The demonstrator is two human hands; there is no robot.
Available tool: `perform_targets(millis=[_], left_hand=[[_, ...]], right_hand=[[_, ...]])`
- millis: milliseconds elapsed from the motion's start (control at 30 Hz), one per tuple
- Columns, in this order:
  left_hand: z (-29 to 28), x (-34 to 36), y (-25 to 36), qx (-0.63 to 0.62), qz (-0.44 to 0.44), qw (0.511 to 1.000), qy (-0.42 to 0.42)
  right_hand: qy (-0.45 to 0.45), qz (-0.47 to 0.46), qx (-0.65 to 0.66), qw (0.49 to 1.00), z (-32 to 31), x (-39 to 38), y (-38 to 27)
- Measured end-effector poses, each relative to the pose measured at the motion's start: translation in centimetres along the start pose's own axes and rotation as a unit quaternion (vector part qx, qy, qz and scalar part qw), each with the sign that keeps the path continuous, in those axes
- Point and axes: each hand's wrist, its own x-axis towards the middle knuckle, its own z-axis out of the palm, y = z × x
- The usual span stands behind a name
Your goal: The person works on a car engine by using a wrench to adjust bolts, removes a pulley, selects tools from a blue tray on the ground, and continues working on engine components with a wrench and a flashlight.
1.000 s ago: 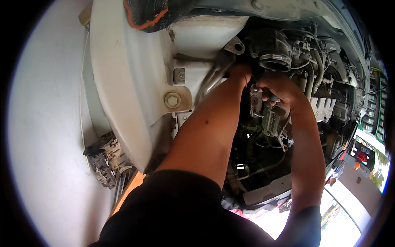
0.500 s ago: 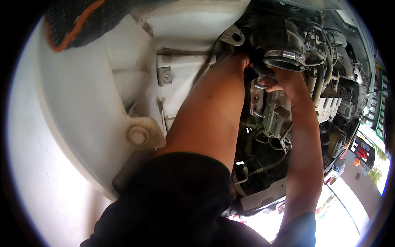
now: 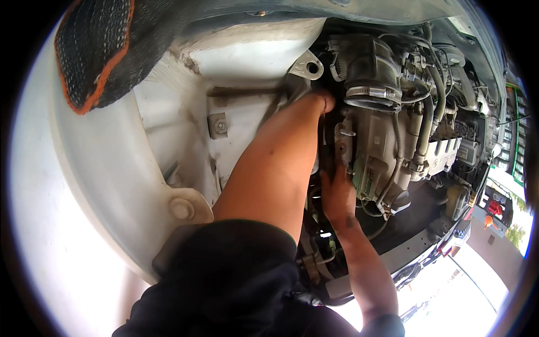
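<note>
Deep in the gap between the white inner body panel [image 3: 241,121] and the engine [image 3: 379,135], my left hand [image 3: 324,102] reaches down, its fingers hidden from sight. Just nearer, my right hand [image 3: 339,196] lies along the engine's left side. Its fingers point away from me beside a metal bracket with studs [image 3: 343,145], and a narrow dark part runs down the gap next to them. The fingertips are partly hidden, so any grip is unclear. Beyond the bracket sits a black intake duct [image 3: 368,59] with a metal band clamp [image 3: 370,92] round its open end.
A dark cloth with an orange edge [image 3: 98,62] hangs over the far left. A rounded bolted mount [image 3: 182,208] juts out beside my left forearm. A metal tab with a hole [image 3: 307,66] stands above my left hand. Hoses [image 3: 441,95] run along the engine's right.
My right hand has moved left and nearer, from below the duct's clamp to the bracket's near end. My left hand stays deep in the gap. The whole view has shifted slightly.
</note>
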Motion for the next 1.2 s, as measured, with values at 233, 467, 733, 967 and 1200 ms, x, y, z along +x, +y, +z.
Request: perform_targets(millis=[233,467,733,967,1200], left_hand=[[1.7,-0.4,-0.5,-0.066,-0.013,0.991,0.116],[-0.4,-2.3,2.8,-0.097,0.015,0.991,0.087],[-0.5,-3.1,2.4,-0.141,0.009,0.986,0.089],[-1.1,-4.7,3.2,-0.182,0.009,0.979,0.089],[-3.8,-7.1,2.8,-0.259,-0.005,0.96,0.102]], right_hand=[[0.071,0.04,0.071,0.994,-2.5,0.1,-2.2],[0.301,-0.128,-0.052,0.944,-7.6,9.7,-4.6],[0.156,-0.08,-0.147,0.973,-9.5,5.1,-4.3],[0.173,-0.098,-0.128,0.972,-5.3,1.6,-1.8],[0.242,-0.134,0.02,0.961,-7.4,8.8,-5.3]])
